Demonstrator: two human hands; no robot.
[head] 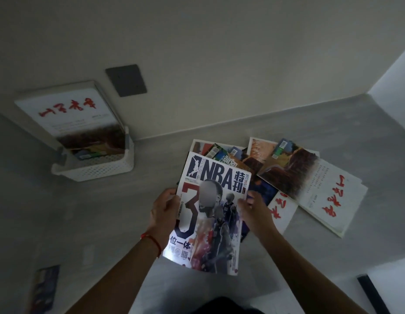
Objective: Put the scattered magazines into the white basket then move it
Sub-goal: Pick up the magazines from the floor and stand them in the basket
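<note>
Both hands hold 1 magazine (210,214) above the grey floor (129,211): the left hand (163,208) grips its left edge, the right hand (253,209) pinches its right edge. Its white cover reads "NBA", "2024" and a big red-and-navy "3" over blurred players. Just behind it lies the pile (276,175) – overlapping magazines, some with barcodes, 2 white ones with red brush writing I cannot read. Well to the left, the white basket (99,168) stands against the wall (197,53), with a white magazine (70,112) bearing the same red script upright in it. A dark plate (126,80) sits on the wall nearby. Another magazine (45,288) lies at lower left.
</note>
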